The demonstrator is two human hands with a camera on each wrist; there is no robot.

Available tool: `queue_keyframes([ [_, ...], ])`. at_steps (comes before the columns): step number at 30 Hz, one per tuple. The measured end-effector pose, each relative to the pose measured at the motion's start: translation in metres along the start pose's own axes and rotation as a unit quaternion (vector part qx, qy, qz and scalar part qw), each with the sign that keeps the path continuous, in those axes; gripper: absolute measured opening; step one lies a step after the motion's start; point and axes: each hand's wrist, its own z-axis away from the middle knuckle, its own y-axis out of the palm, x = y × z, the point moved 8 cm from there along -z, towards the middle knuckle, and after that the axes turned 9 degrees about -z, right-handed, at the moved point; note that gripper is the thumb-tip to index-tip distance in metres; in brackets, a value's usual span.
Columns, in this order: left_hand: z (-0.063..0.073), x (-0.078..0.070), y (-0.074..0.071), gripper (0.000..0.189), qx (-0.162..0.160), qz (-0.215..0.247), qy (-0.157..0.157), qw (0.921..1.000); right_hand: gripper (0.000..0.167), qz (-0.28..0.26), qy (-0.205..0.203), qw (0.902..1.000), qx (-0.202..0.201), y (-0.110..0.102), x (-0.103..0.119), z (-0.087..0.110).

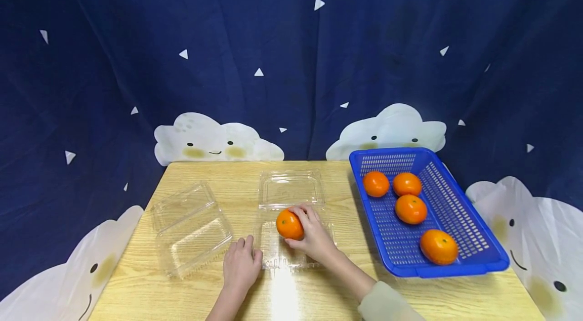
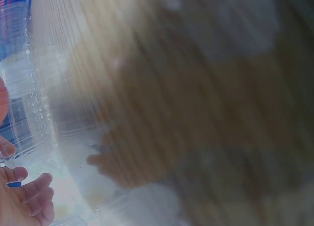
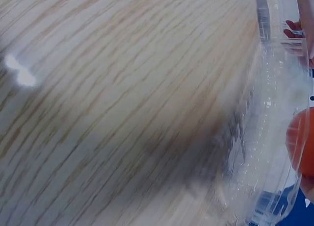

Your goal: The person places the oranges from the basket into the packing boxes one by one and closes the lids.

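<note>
My right hand (image 1: pixel 315 236) grips an orange tangerine (image 1: pixel 287 223) between thumb and fingers. That fruit is over the base of an open clear plastic clamshell box (image 1: pixel 291 190), whose lid lies back toward the far side. Whether the fruit touches the bottom I cannot tell. Beside the box's near left corner is my left hand (image 1: pixel 242 263), fingers loosely bent and holding nothing. In the left wrist view the left hand (image 2: pixel 27 199) appears by the clear wall. The right wrist view catches part of the held tangerine (image 3: pixel 301 142) at its right edge.
A second open clear box (image 1: pixel 196 242) lies angled on the left of the wooden table (image 1: pixel 182 306). On the right stands a blue plastic basket (image 1: pixel 444 271) with several tangerines (image 1: pixel 411 209) inside. A dark blue curtain (image 1: pixel 291 57) hangs behind the table.
</note>
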Motion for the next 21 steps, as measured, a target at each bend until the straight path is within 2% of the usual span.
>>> queue_keyframes([
  [8,0.000,0.000,0.000,0.029,-0.002,0.000,0.000,1.0000,0.069,-0.011,0.026,0.9994,0.022,0.017,-0.002,-0.004],
  [21,-0.001,-0.001,-0.001,0.026,-0.012,-0.007,0.007,0.9999,0.071,-0.011,0.034,0.9983,0.046,0.044,-0.003,-0.007],
])
